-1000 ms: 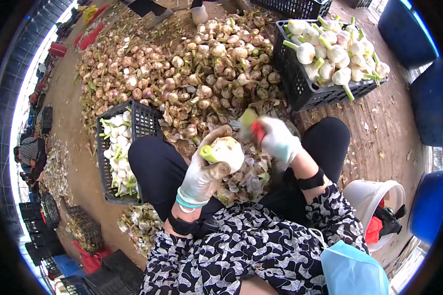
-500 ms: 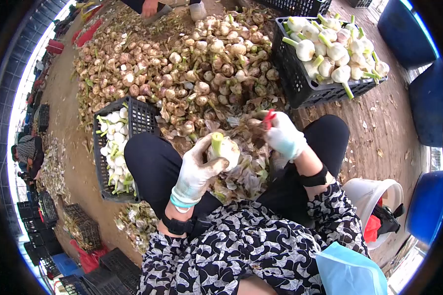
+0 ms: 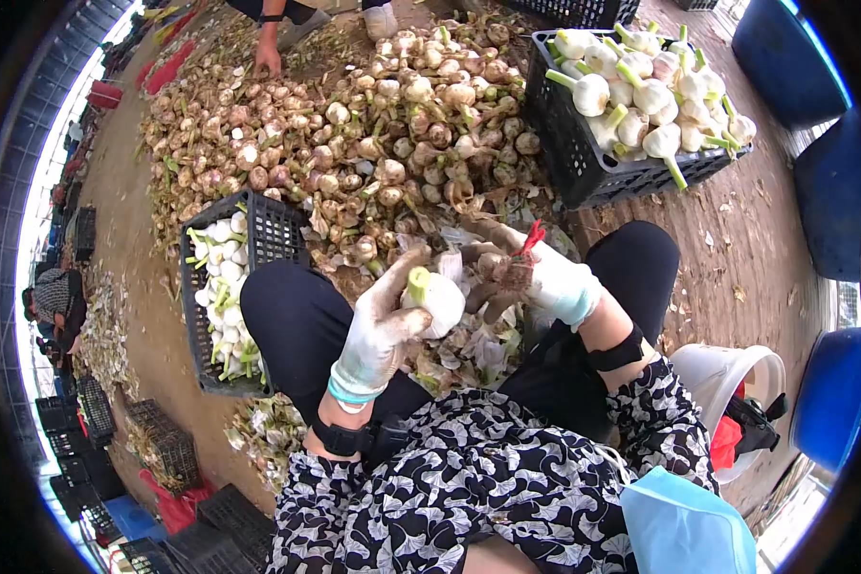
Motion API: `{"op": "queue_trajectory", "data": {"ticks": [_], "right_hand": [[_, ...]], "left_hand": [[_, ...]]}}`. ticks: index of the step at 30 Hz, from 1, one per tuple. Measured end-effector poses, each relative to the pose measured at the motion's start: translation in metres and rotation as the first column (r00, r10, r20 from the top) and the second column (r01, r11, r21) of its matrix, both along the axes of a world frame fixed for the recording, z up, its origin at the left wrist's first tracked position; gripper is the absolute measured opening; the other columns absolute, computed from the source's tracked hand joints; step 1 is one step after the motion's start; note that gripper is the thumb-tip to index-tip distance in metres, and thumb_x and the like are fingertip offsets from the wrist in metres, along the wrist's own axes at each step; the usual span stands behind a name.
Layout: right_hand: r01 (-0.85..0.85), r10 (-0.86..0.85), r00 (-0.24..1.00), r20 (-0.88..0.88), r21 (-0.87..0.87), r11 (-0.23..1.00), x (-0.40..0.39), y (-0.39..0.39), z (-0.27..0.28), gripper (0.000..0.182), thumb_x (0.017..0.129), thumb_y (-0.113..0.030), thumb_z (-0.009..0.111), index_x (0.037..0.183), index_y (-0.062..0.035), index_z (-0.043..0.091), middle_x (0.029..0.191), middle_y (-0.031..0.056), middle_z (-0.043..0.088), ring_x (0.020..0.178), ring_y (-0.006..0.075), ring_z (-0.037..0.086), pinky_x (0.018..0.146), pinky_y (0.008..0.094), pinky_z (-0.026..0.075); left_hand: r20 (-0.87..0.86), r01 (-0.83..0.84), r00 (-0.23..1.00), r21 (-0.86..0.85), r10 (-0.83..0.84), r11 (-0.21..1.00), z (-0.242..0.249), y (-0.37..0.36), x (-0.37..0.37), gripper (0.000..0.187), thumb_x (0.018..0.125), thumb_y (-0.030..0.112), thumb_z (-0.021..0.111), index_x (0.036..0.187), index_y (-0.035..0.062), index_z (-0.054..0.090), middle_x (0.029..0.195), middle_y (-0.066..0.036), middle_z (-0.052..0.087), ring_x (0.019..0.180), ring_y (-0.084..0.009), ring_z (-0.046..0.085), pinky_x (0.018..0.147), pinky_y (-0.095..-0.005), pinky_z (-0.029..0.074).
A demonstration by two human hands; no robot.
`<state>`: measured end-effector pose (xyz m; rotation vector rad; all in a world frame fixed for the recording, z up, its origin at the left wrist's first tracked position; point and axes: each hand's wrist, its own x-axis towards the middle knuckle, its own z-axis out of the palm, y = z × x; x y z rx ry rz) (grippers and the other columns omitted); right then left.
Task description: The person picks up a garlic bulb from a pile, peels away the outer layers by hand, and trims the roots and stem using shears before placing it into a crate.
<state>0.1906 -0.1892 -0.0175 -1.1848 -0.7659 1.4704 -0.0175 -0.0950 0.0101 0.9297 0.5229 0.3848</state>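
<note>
My left hand (image 3: 371,330), in a soiled white glove, is closed around a pale garlic bulb (image 3: 441,306) whose short cut green stem tilts up. Just right of the bulb is my gloved right hand (image 3: 540,277), apart from it, with dirty fingers spread. Red string or cloth (image 3: 530,239) is tied around part of that hand. Beneath both hands lie loose papery garlic skins (image 3: 483,354).
Unpeeled garlic (image 3: 354,143) is heaped ahead. Black crates of cleaned garlic stand at left (image 3: 275,230) and right (image 3: 584,177). A white bucket (image 3: 703,368) and blue barrels (image 3: 837,402) are at right. Another person's hand (image 3: 268,59) reaches into the heap.
My right hand has turned and its fingers have spread toward the bulb. The bulb in my left hand has tilted slightly. The other person's hand has lowered to the heap.
</note>
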Motion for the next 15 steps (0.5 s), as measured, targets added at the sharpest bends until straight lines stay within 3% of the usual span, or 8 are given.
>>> {"op": "queue_trajectory", "data": {"ticks": [1,5,6,9,10,11,14,15], "right_hand": [[-0.060,0.061,0.950,-0.306,0.011,0.998,-0.003,-0.001,0.019,0.035,0.075,-0.008,0.067,0.107,-0.0031,0.052,0.094,0.0032,0.059,0.086,0.0113,0.059,0.070,0.0278,0.049],[0.074,-0.018,0.959,-0.283,0.188,0.979,-0.027,0.010,0.024,0.035,0.077,-0.012,0.069,0.104,-0.0019,0.049,0.094,0.0010,0.057,0.081,0.0079,0.055,0.069,0.0243,0.047],[0.136,-0.138,0.990,0.010,0.085,0.987,-0.036,0.009,0.018,0.023,0.078,-0.009,0.067,0.094,-0.0035,0.051,0.084,-0.0013,0.056,0.073,0.0070,0.049,0.064,0.0251,0.044],[0.305,-0.275,0.945,-0.178,0.170,0.937,-0.052,0.005,0.001,0.015,0.076,-0.007,0.064,0.084,-0.0038,0.052,0.074,-0.0014,0.054,0.066,0.0085,0.043,0.060,0.0266,0.041],[0.284,-0.321,0.936,0.144,0.231,0.931,-0.054,0.002,0.011,0.012,0.076,-0.005,0.062,0.083,-0.0032,0.053,0.074,0.0006,0.055,0.065,0.0091,0.045,0.060,0.0261,0.041],[0.243,-0.353,0.823,0.446,0.284,0.927,-0.056,0.001,0.015,0.010,0.075,-0.003,0.060,0.083,-0.0027,0.053,0.074,0.0027,0.056,0.065,0.0097,0.048,0.060,0.0257,0.042],[0.218,-0.447,0.761,0.471,0.463,0.859,-0.047,0.005,0.012,0.008,0.077,-0.004,0.059,0.083,-0.0016,0.055,0.074,0.0065,0.059,0.067,0.0108,0.053,0.062,0.0256,0.045],[0.381,-0.460,0.840,0.286,0.292,0.877,-0.035,0.008,0.010,0.008,0.079,-0.005,0.057,0.086,-0.0020,0.058,0.075,0.0068,0.061,0.069,0.0120,0.056,0.064,0.0263,0.046]], "left_hand": [[0.039,0.045,0.998,0.010,-0.045,0.999,-0.001,0.002,0.001,0.076,0.073,0.013,0.068,0.135,-0.0088,0.029,0.123,-0.014,0.049,0.111,-0.0202,0.050,0.094,-0.0316,0.042],[0.025,-0.100,0.995,0.266,0.097,0.959,0.013,-0.011,0.020,0.073,0.077,0.013,0.066,0.136,-0.0056,0.028,0.109,-0.011,0.054,0.097,-0.0158,0.056,0.079,-0.0255,0.048],[0.026,-0.099,0.995,0.269,0.095,0.958,0.011,-0.011,0.019,0.073,0.077,0.013,0.066,0.136,-0.0056,0.028,0.109,-0.011,0.054,0.097,-0.0158,0.056,0.079,-0.0255,0.048],[-0.032,-0.290,0.951,0.265,0.309,0.920,0.010,-0.013,0.016,0.036,0.089,0.018,0.057,0.115,-0.0045,0.048,0.082,-0.003,0.058,0.068,-0.0074,0.052,0.059,-0.0194,0.042],[-0.023,-0.414,0.896,0.316,0.444,0.853,0.012,-0.019,0.025,0.028,0.090,0.021,0.055,0.103,-0.0033,0.053,0.079,-0.003,0.057,0.062,-0.0081,0.051,0.052,-0.0186,0.038],[-0.045,-0.407,0.903,0.238,0.428,0.882,0.014,-0.021,0.022,0.026,0.090,0.020,0.055,0.103,-0.0033,0.053,0.079,-0.004,0.058,0.062,-0.0090,0.052,0.053,-0.0195,0.039],[-0.002,-0.439,0.898,0.053,0.440,0.897,0.012,-0.017,0.016,0.023,0.089,0.013,0.052,0.104,-0.0044,0.052,0.088,-0.009,0.061,0.074,-0.0132,0.058,0.065,-0.0244,0.047],[0.079,-0.463,0.883,-0.023,0.463,0.886,0.007,-0.015,0.014,0.025,0.088,0.011,0.050,0.107,-0.0059,0.051,0.099,-0.013,0.060,0.086,-0.0168,0.060,0.077,-0.0293,0.050]]}}
